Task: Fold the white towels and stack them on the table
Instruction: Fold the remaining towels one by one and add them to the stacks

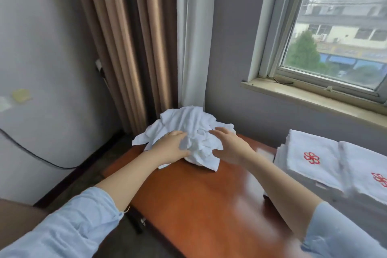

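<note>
Left hand (170, 146) lies flat on the crumpled towels (188, 121), fingers relaxed; right hand (230, 146) touches them with fingers spread, gripping nothing. The heap sits at the far-left end of the table (199, 205); folded towels (314, 153) lie right.

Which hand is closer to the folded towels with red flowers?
Right. The right hand sits left of the folded towels; the left hand is farther left, across the crumpled pile.
</note>
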`<state>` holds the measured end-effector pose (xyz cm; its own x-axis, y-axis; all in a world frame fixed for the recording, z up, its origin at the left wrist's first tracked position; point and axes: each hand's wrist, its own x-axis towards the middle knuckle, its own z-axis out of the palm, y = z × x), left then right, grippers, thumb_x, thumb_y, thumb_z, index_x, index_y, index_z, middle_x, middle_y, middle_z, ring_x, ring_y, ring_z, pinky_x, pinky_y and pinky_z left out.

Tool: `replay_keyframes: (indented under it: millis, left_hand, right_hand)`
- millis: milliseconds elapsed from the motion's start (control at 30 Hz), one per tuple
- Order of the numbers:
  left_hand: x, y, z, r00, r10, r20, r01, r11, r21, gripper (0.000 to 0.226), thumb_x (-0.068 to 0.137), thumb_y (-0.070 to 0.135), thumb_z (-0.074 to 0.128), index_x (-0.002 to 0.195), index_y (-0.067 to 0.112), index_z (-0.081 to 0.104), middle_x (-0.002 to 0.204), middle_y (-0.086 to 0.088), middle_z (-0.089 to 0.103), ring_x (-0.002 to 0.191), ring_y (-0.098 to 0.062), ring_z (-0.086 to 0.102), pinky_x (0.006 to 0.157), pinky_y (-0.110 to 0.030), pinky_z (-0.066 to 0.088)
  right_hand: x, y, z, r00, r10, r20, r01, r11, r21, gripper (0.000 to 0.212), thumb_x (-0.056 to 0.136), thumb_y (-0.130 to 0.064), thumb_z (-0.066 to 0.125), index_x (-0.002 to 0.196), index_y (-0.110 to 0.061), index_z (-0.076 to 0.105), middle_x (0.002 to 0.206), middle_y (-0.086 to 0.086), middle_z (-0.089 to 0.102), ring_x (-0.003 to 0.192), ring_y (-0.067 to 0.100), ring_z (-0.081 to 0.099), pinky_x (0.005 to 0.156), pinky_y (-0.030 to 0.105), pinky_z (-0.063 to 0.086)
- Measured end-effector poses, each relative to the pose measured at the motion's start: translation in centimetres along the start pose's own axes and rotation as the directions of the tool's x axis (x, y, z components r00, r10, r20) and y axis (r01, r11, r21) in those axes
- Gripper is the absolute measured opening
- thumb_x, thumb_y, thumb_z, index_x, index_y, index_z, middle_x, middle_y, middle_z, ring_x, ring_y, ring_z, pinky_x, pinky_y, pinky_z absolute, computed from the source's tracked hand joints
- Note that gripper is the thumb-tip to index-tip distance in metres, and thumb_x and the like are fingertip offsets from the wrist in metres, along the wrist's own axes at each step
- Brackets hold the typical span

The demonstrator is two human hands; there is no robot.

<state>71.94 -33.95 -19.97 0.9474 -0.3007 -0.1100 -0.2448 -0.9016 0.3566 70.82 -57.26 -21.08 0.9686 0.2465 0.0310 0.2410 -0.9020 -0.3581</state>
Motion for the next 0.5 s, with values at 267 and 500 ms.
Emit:
replay_keyframes:
  millis: [267,500]
  left_hand:
    - [5.4,-6.6,-1.6,0.999,0.035,0.037,-0.037,0.998,0.06,0.078,0.091,0.053,0.059,0.155,0.024,0.025,0.162,0.005,0.021,0.147,-0.016,0.024,0.113,-0.034,0.032]
    - [15.0,-9.1,0.7,0.994,-0.005,0.113,0.007,1.0,-0.022,0.08,0.09,0.058,0.057,0.155,0.026,0.023,0.162,0.005,0.021,0.147,-0.016,0.025,0.115,-0.034,0.031]
  right_hand:
    - [7.5,-1.9,1.9,0.998,0.039,0.049,-0.037,0.998,-0.059,0.071,0.09,-0.031,0.061,0.153,-0.034,0.027,0.161,-0.006,0.021,0.139,0.018,0.037,0.079,0.028,0.037]
    - [16.6,3.1,4.9,0.991,0.09,0.095,-0.089,0.996,-0.016,0.07,0.092,-0.029,0.058,0.154,-0.034,0.024,0.16,-0.006,0.023,0.141,0.019,0.034,0.087,0.031,0.044]
